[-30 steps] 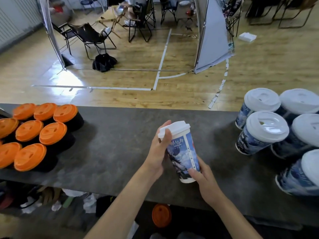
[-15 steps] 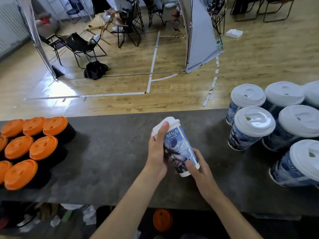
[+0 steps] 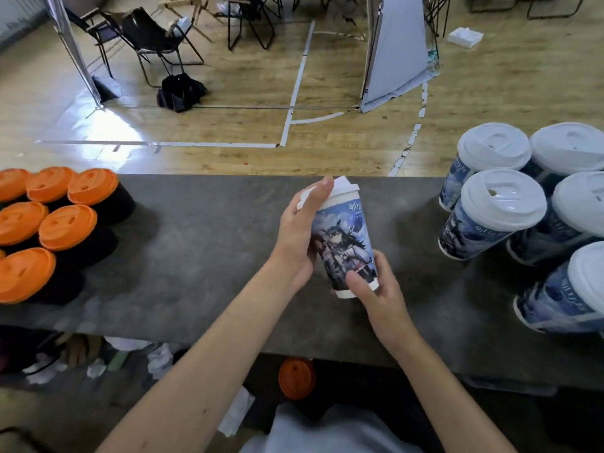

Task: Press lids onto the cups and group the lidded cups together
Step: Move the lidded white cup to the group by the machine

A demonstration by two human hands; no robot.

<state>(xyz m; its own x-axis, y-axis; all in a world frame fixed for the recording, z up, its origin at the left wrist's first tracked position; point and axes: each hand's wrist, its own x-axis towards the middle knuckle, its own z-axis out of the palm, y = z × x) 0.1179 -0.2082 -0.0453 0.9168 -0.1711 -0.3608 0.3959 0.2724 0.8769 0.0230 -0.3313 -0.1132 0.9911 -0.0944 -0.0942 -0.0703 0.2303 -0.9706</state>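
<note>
A blue printed paper cup [image 3: 347, 243] with a white lid [image 3: 343, 188] is held over the middle of the grey counter [image 3: 202, 256], tilted a little to the left. My left hand [image 3: 299, 237] grips its left side, fingertips up on the lid's edge. My right hand [image 3: 372, 289] pinches the cup's base from the right. Several blue cups with white lids [image 3: 496, 210] stand grouped at the right end of the counter. Several black cups with orange lids [image 3: 68, 227] stand grouped at the left end.
The counter's far edge drops to a wooden floor with folding chairs [image 3: 153, 37] and a grey panel [image 3: 397, 50]. An orange lid [image 3: 296, 378] lies below the counter's near edge, among scattered items on a lower shelf [image 3: 81, 358].
The cup has been turned in both hands so its printed figure faces me, and it stands less tilted than half a second ago. My view has shifted slightly.
</note>
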